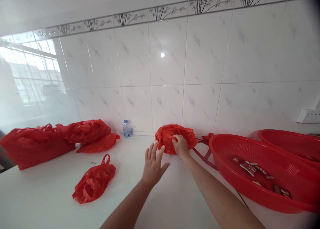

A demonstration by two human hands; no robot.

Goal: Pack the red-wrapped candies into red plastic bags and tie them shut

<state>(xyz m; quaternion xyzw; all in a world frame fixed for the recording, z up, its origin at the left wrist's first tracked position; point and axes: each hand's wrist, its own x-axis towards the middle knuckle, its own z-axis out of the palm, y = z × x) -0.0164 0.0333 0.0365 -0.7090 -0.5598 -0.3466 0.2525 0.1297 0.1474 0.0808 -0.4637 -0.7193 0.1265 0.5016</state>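
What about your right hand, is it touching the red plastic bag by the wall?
Touching. The head view shows the right hand lying on the bunched red plastic bag, its fingers pressed into the bag's near side.

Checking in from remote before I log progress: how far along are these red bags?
Done-looking: puffed red bags sit at the left, and a smaller bag lies nearer. In hand: the right hand rests on a red bag by the wall, the left hand open beside it. Left: packets lie in the basket.
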